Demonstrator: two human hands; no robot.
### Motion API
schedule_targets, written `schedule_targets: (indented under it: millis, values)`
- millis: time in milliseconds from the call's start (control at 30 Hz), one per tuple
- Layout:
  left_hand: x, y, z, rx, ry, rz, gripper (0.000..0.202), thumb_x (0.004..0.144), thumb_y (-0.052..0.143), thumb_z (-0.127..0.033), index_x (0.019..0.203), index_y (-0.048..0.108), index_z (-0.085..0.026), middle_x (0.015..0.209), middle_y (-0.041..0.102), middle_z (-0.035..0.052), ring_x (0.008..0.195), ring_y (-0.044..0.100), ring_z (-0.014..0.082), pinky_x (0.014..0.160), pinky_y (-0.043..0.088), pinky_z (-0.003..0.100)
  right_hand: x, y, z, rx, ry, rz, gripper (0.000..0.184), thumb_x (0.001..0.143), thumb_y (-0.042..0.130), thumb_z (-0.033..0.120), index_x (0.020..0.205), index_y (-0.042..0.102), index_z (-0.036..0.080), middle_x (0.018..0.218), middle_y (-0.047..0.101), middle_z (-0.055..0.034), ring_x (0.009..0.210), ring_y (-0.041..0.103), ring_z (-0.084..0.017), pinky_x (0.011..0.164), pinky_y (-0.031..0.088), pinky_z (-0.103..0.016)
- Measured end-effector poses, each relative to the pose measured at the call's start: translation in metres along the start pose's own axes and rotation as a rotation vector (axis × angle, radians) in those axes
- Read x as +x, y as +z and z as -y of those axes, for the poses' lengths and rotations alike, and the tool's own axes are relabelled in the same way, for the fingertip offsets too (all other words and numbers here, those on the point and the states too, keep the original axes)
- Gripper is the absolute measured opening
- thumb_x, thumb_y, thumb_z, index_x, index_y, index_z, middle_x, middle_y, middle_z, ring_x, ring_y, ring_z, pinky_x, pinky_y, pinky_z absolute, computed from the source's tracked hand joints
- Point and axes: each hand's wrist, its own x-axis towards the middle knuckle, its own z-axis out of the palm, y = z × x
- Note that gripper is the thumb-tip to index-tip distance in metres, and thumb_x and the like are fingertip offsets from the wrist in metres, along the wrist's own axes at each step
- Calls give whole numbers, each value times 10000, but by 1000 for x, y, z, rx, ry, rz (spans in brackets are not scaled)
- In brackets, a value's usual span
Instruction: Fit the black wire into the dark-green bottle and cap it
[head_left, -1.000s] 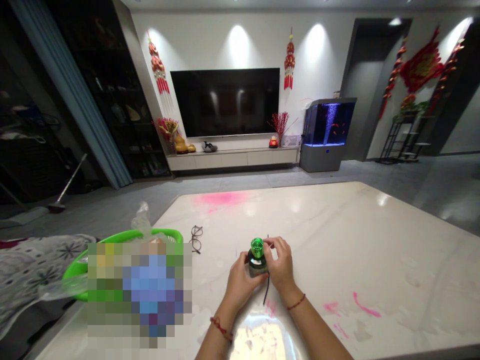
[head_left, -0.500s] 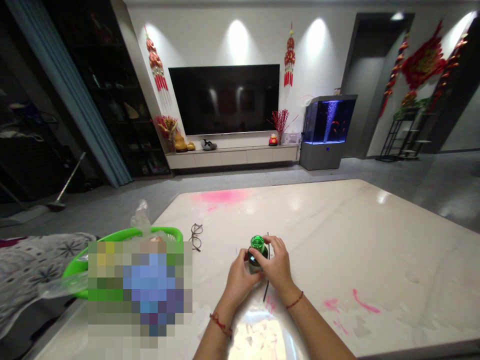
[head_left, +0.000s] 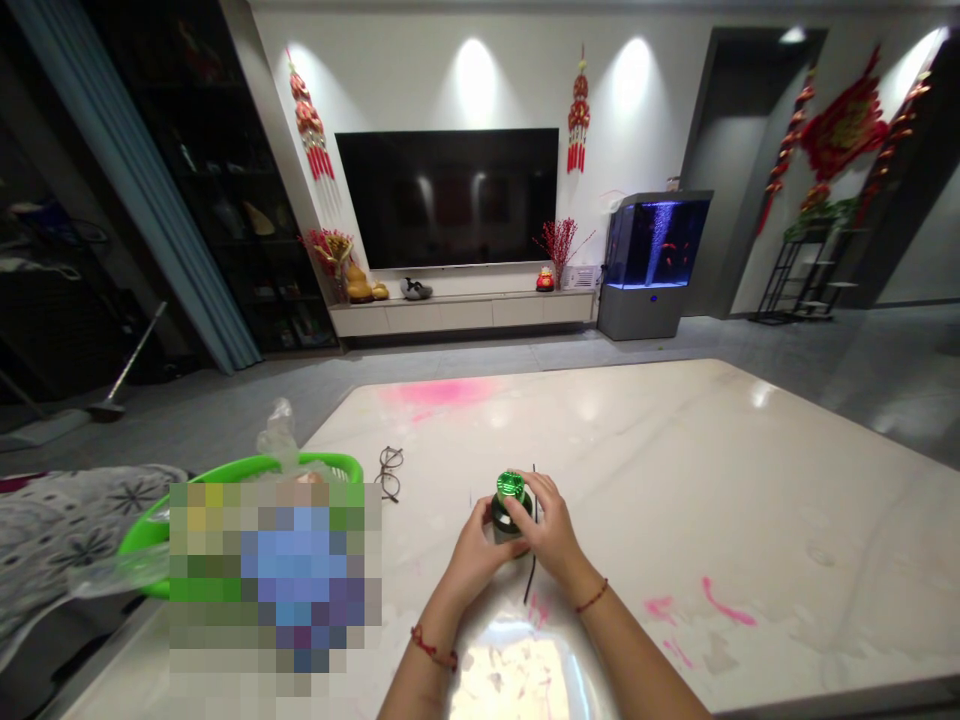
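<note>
Head view, looking forward and down over a white marble table [head_left: 660, 450]. Near its front edge, a dark bottle [head_left: 506, 525] with a green ribbed cap [head_left: 511, 487], upright between both hands and resting on the stone, as far as visible. Left hand [head_left: 474, 555] with fingers curled around the lower side; right hand [head_left: 550, 530] with fingers together and clamped high on the bottle, just under the cap. Just beside the hands, a thin black cord [head_left: 530, 580]. Farther left, wire-frame glasses [head_left: 388, 473] and a green plastic basket [head_left: 225, 470]. Main risks, in judgement: a slip from the smooth bottle through weak grip; a snag on the cord through careless hand movement.
</note>
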Motion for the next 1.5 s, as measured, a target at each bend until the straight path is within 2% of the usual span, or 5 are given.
schedule_targets:
  millis: [233,533,1000,1167,1500]
  values:
    - [-3,-6,-13,-290,-101,-57,584,546,761,-270,1085,554,-183,1188,574,107,1115,523,249,978,381,368,-3,2,-2,63,69,5,460,748,611,318,1183,517,203,1133,587,-91,1061,532,-221,936,417,-377]
    - [-3,-11,-17,-408,-213,-331,474,521,762,-356,926,618,-158,850,615,39,786,585,144,692,448,237,1,6,-2,127,139,-45,469,605,744,359,994,537,196,986,612,-59,928,577,-207,849,459,-360]
    - [-4,-6,-23,-377,-308,-191,439,534,758,-404,865,606,-160,704,566,-7,642,532,105,550,405,192,15,-26,-22,268,273,88,373,616,738,371,915,591,204,972,611,-56,909,590,-200,854,452,-365]
    - [-4,-6,-22,-397,-312,-178,440,538,760,-395,876,600,-163,683,553,-19,627,523,96,557,404,191,13,-23,-19,444,296,237,318,649,720,337,917,611,204,945,641,-49,896,599,-194,839,461,-356]
    - [-5,-7,-24,-408,-348,-161,457,536,756,-407,889,592,-167,715,567,-10,634,520,96,550,383,193,8,-10,-19,455,286,265,481,608,753,305,1061,610,233,1091,637,-50,1024,576,-224,918,432,-381]
